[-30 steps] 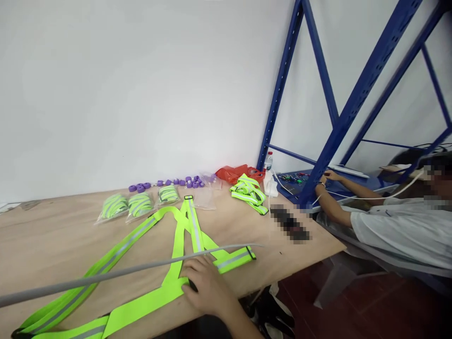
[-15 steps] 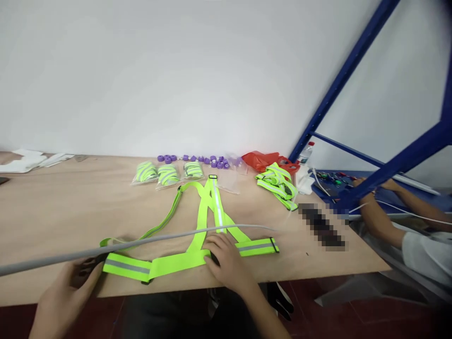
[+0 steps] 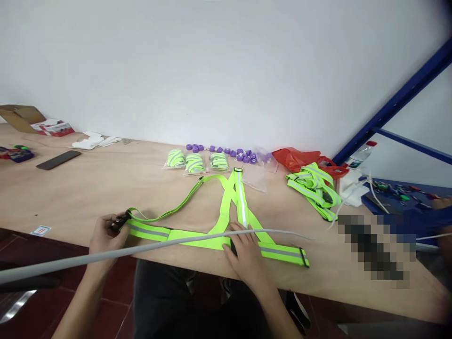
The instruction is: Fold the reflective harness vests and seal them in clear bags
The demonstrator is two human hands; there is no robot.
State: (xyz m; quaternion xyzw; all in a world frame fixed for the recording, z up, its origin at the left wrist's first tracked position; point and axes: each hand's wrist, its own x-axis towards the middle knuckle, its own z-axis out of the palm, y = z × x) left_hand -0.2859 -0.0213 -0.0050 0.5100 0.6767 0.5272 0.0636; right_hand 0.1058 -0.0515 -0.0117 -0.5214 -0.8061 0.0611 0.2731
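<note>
A neon-yellow reflective strap vest (image 3: 201, 238) with grey stripes lies spread along the front of the table. At its left end, my left hand (image 3: 108, 235) is closed on a black plastic buckle (image 3: 121, 220), where a narrow shoulder strap (image 3: 176, 208) also meets the belt. My right hand (image 3: 246, 249) presses on the belt right of its middle, fingers curled over it, with a small black part (image 3: 233, 247) showing beside the thumb. The belt runs on to a black slider (image 3: 303, 257) at its right end. A grey cable (image 3: 141, 249), close to the camera, hides part of the belt.
Bagged folded vests (image 3: 195, 163) and purple rolls (image 3: 243, 156) line the back. Rightward are a loose vest (image 3: 312, 188), red bag (image 3: 294, 159), bottle (image 3: 362, 154) and blue frame (image 3: 406, 103). A phone (image 3: 58, 160), papers (image 3: 93, 141) and cardboard box (image 3: 21, 117) are left.
The view has swung left, so the phone and box now show and the co-worker is mostly out of sight. My left hand's grip on the buckle is clearer; my right hand stays on the belt.
</note>
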